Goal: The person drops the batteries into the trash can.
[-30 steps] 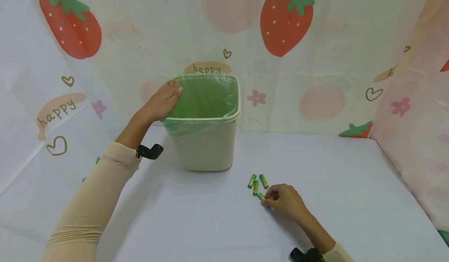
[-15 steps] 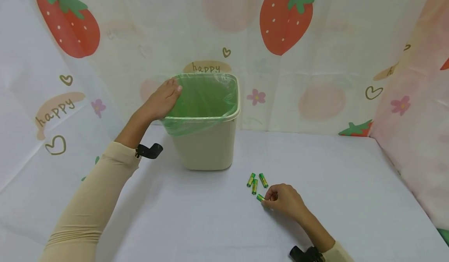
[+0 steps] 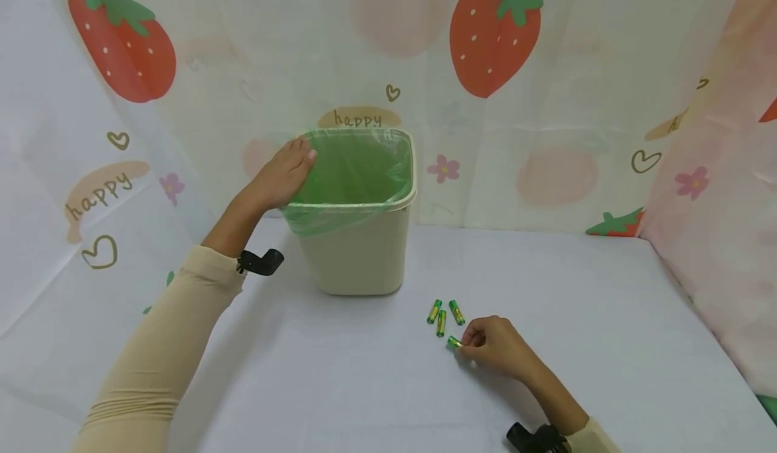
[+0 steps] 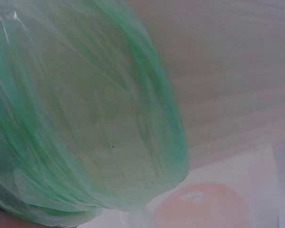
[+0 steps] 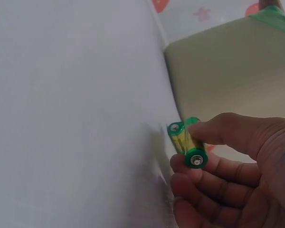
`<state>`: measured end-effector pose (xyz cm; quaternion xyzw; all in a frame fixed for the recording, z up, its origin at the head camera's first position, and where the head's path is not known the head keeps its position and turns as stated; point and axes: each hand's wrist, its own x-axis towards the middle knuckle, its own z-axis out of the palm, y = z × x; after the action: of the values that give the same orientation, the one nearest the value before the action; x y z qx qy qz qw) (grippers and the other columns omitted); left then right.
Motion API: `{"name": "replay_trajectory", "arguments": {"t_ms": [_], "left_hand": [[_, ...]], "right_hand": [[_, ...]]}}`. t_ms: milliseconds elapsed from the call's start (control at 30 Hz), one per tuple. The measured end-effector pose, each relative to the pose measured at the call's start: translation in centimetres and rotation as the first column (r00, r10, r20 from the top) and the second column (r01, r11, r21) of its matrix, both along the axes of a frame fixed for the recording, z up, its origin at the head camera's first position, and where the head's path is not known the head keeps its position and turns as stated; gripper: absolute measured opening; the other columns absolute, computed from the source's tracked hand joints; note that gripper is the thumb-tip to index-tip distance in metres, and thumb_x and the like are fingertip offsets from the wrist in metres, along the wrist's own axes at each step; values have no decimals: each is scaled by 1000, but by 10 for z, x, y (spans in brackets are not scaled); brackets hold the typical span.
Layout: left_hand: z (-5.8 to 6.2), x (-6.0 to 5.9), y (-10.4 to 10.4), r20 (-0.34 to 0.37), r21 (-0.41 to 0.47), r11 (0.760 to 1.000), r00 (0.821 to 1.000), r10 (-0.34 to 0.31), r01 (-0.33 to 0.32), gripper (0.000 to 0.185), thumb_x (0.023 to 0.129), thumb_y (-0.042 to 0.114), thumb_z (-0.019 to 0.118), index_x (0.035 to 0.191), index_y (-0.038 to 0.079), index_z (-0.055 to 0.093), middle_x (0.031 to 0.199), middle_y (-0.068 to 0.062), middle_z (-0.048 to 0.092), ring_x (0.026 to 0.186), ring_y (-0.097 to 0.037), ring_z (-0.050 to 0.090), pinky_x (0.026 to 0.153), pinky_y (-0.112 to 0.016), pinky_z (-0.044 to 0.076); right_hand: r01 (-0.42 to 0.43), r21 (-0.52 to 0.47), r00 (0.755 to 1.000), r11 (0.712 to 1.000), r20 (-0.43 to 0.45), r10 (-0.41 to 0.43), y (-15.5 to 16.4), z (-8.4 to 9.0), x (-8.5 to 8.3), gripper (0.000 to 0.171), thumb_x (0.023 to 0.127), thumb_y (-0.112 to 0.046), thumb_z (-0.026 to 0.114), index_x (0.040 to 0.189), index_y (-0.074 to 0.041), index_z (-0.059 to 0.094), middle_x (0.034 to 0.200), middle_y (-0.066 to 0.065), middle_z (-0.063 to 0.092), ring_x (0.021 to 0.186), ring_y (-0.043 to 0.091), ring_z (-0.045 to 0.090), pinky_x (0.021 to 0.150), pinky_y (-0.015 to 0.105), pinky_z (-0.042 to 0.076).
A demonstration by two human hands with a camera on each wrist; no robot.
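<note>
A beige bin [image 3: 358, 257] with a green liner [image 3: 358, 170] stands at the back of the table. My left hand [image 3: 280, 175] rests on its left rim, fingers laid fairly straight over the liner [image 4: 85, 118]. Three green-and-yellow batteries [image 3: 442, 315] lie loose in front of the bin. Just right of them my right hand [image 3: 464, 343] pinches a battery [image 3: 454, 342] low over the cloth. In the right wrist view, thumb and fingers [image 5: 218, 171] hold the battery [image 5: 187, 142]; two green ends show, so it may be two batteries side by side.
A white cloth [image 3: 364, 385] covers the table. Strawberry-print curtains [image 3: 546, 102] close off the back and both sides, with the right one [image 3: 716, 251] coming forward along the table edge. The bin's side [image 5: 228, 71] stands close beyond the right hand.
My right hand has shifted slightly right and its fingers have curled tighter round the battery. The left hand and the bin have stayed where they were.
</note>
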<state>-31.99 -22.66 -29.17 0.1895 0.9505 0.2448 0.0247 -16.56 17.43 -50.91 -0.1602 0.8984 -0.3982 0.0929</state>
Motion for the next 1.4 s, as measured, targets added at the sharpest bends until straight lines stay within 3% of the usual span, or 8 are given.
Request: {"name": "replay_trajectory", "arguments": {"t_ms": [200, 533, 933, 1100, 1400], "left_hand": [[-1, 0, -1, -2, 0, 1000, 1000, 2, -2, 69, 112, 41, 13, 157, -10, 0, 166, -26, -7, 155, -37, -9, 125, -48, -2], [0, -1, -2, -10, 1, 1000, 1000, -1, 1, 68, 113, 39, 14, 157, -11, 0, 166, -27, -6, 155, -38, -8, 125, -47, -2], [-1, 0, -2, -7, 37, 999, 1000, 8, -7, 68, 113, 40, 14, 158, -9, 3, 167, -25, -4, 155, -35, -9, 125, -46, -3], [-4, -2, -2, -10, 35, 999, 1000, 8, -8, 68, 113, 40, 15, 158, -9, 3, 167, -25, -4, 155, -36, -8, 125, -46, -2], [-3, -3, -2, -15, 19, 1000, 1000, 8, -8, 68, 112, 40, 14, 157, -9, -1, 167, -25, -5, 155, -37, -8, 125, -46, -2]], "right_hand": [[-13, -50, 1000, 999, 4, 14, 0, 5, 0, 11, 85, -10, 81, 81, -10, 71, 72, -5, 66, 66, 12, 60, 56, 24, 51], [-3, -51, 995, 999, -103, -2, -5, 26, 9, 8, 88, -18, 81, 83, -16, 74, 72, -11, 65, 67, 9, 59, 58, 25, 49], [40, -68, 987, 997, -153, -50, -7, 46, 14, 5, 88, -21, 81, 87, -21, 76, 76, -13, 68, 67, 8, 62, 62, 27, 53], [55, -100, 982, 993, -174, -72, -8, 61, 13, 5, 88, -20, 81, 88, -20, 76, 77, -12, 69, 68, 10, 63, 62, 27, 54], [12, -95, 971, 995, -236, -34, -12, 97, 6, 5, 89, -21, 81, 90, -21, 76, 78, -12, 69, 70, 10, 63, 64, 27, 56]]}}
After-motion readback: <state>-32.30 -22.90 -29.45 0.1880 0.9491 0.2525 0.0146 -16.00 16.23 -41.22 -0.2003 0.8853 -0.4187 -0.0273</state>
